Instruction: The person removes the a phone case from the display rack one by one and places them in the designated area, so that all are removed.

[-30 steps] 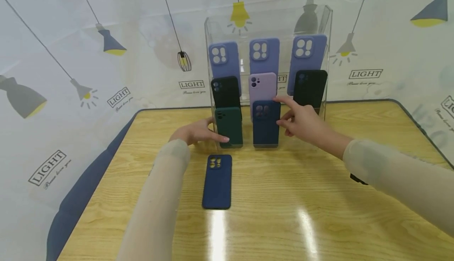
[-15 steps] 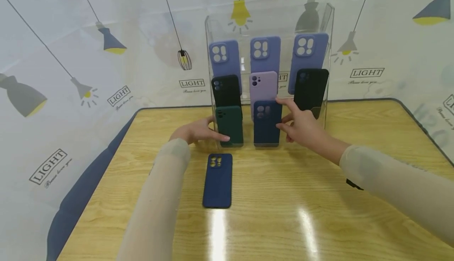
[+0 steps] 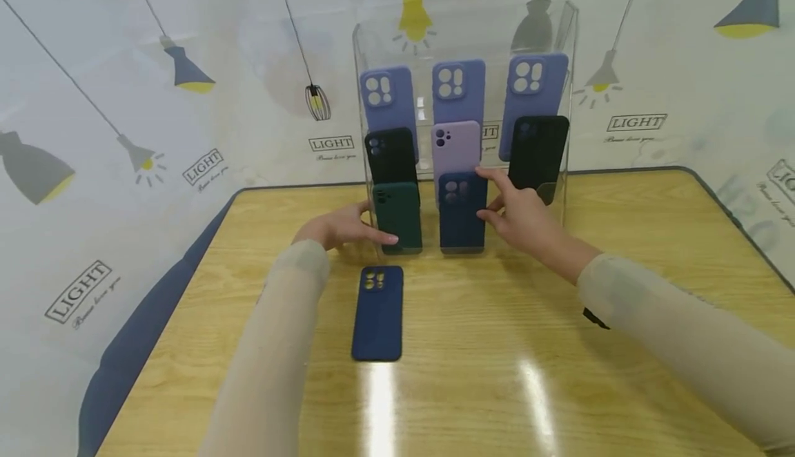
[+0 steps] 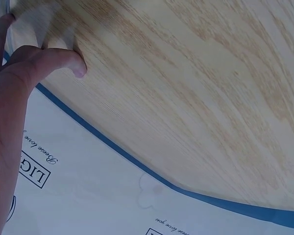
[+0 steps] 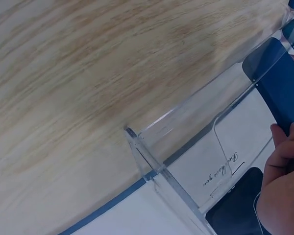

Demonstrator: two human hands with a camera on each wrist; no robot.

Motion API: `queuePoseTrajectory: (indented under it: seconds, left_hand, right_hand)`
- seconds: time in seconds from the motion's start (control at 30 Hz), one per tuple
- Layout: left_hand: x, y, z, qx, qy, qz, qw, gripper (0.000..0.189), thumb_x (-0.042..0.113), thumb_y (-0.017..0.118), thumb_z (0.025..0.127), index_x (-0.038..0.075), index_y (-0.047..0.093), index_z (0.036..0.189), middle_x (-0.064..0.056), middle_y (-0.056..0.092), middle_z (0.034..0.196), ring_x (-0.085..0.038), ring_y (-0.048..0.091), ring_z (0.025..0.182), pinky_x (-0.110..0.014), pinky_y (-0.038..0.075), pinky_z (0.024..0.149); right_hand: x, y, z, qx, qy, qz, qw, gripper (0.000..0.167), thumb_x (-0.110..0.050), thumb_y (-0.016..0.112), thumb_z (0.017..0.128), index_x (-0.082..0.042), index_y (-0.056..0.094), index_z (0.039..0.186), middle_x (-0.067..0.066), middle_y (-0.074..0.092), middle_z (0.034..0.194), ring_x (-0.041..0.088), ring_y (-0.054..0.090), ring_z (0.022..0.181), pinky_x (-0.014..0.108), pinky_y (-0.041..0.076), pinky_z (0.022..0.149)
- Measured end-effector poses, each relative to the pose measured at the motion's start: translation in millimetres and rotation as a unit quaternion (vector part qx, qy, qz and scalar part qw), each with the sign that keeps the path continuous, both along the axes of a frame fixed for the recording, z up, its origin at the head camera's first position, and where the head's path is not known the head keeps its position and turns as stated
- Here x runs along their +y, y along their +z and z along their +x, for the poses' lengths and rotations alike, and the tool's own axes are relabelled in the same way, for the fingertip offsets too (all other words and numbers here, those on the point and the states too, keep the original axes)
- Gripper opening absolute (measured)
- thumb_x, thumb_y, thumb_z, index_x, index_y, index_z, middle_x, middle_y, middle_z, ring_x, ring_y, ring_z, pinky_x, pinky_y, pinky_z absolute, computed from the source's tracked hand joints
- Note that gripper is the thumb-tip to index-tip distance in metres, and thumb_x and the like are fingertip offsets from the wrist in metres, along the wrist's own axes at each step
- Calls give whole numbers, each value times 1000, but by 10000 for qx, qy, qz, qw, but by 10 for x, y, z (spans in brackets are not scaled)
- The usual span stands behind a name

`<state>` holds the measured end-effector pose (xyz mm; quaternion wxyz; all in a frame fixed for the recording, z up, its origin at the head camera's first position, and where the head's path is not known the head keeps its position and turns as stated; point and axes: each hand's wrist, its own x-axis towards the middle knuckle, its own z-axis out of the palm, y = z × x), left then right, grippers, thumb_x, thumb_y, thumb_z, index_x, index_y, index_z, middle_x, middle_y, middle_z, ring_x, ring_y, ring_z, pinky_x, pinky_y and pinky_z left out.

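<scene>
A clear acrylic display stand (image 3: 356,56) holds phone cases in tiers. My left hand (image 3: 335,229) grips its lower left side, the thumb lying across the front of the dark green phone case (image 3: 404,215); its other fingers are partly hidden by the stand's side. In the bottom tier's middle place stands a dark blue phone case (image 3: 462,222). My right hand (image 3: 528,219) holds this case by its right side, index finger at the upper corner and thumb lower on the edge. The right wrist view shows the curled fingers (image 5: 279,152) against the blue case.
Another dark blue phone case (image 3: 377,326) lies flat on the wooden table (image 3: 472,346) before the stand. A lilac case (image 3: 456,143), black cases (image 3: 539,150) and several periwinkle cases (image 3: 459,101) fill the upper tiers. A lamp-printed backdrop (image 3: 248,98) rises behind.
The head view has shifted slightly. My right forearm has moved a little to the left, while both hands keep their places at the stand and the blue phone case.
</scene>
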<state>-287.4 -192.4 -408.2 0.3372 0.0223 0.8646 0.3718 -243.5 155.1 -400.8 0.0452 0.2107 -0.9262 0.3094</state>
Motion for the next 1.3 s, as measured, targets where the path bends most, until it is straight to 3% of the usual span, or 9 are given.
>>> queuePoseTrajectory:
  seconds: [0.13,0.43,0.63,0.77,0.9,1.03,1.1,1.17,1.3]
  left_hand:
    - [-5,-21,11,-5,11,-7,10000,130,56,88,83,29,-2,173,-4,3,182,-38,16,167,-68,27,129]
    - [7,-32,4,-29,2,30,10000,131,59,87,82,29,-2,173,-4,3,182,-38,17,166,-70,28,128]
    - [-22,-27,7,-22,5,29,10000,131,58,87,83,29,-3,173,-5,3,182,-39,16,166,-70,28,128]
    - [-15,-32,0,36,-48,23,10000,132,61,88,81,29,-1,173,-5,4,182,-39,17,166,-70,28,128]
    - [6,-51,-5,70,-64,18,10000,132,62,88,80,29,0,173,-5,4,182,-39,18,166,-69,29,128]
    - [14,-48,5,93,-95,13,9999,131,58,87,83,27,-2,173,-7,3,182,-39,17,166,-67,29,129]
    - [13,-35,15,119,-107,1,9999,129,57,86,85,27,-3,173,-8,3,182,-40,17,166,-68,29,128]
    - [10,-24,24,131,-105,2,9999,128,57,85,85,27,-2,173,-8,4,182,-41,17,166,-69,30,128]
    - [7,-21,31,51,-58,36,10000,127,57,86,85,28,-1,173,-7,4,182,-41,18,166,-72,30,126]
  right_hand:
    - [-7,-27,-6,44,-6,-30,10000,76,-9,71,103,-19,29,166,22,80,104,30,78,74,40,60,63]
    - [-4,-67,11,166,-189,-106,9996,75,-10,71,103,-20,30,165,22,80,104,25,74,63,32,52,54]
    - [5,-131,60,353,-18,-544,9979,72,-5,70,102,-22,36,163,21,78,101,20,72,62,31,56,56]
    - [24,-149,120,1002,127,-747,9921,63,1,72,99,-17,47,155,18,80,95,21,72,63,30,57,58]
    - [63,-21,207,2102,144,-887,9735,56,8,73,95,-13,57,144,15,79,89,25,75,67,32,59,59]
    - [114,228,386,2741,-196,-1225,9537,58,8,75,94,-12,57,145,16,79,89,28,77,71,13,55,67]
    - [121,318,493,2609,-381,-1538,9523,62,7,76,93,-13,56,148,18,80,91,30,78,73,3,51,73]
    - [119,367,600,2128,-436,-1783,9597,66,7,76,94,-16,55,152,19,80,92,31,79,75,0,51,75]
    - [101,348,769,221,-324,-2028,9784,71,3,73,98,-24,49,159,20,80,99,23,79,80,17,62,74]
